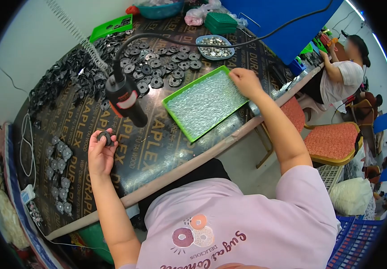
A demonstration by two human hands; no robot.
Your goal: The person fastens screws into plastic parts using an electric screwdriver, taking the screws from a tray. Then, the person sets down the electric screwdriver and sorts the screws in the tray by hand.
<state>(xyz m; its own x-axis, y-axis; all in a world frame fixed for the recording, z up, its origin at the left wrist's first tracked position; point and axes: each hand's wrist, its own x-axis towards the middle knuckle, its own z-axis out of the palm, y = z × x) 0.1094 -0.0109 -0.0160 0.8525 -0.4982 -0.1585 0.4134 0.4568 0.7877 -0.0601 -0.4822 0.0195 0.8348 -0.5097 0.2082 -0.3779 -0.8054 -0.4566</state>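
Observation:
In the head view, my left hand (100, 157) pinches a round black plastic disc (105, 138) between thumb and fingers, above the table's left part. My right hand (247, 84) is at the upper right corner of a green-rimmed tray (178, 122). Its fingers are curled together, and whatever they hold is hidden. Many small shiny metal pieces (209, 101), too fine to name, cover the tray's bottom. Between my hands a black electric screwdriver (128, 101) hangs from a coiled cord, tip down.
Loose black discs (155, 71) and a heap of dark parts (63, 80) lie at the back. Assembled-looking discs (59, 163) sit at left. A bowl of metal parts (215, 47) stands beyond the tray. A co-worker (341, 74) sits at right, near red chairs (330, 139).

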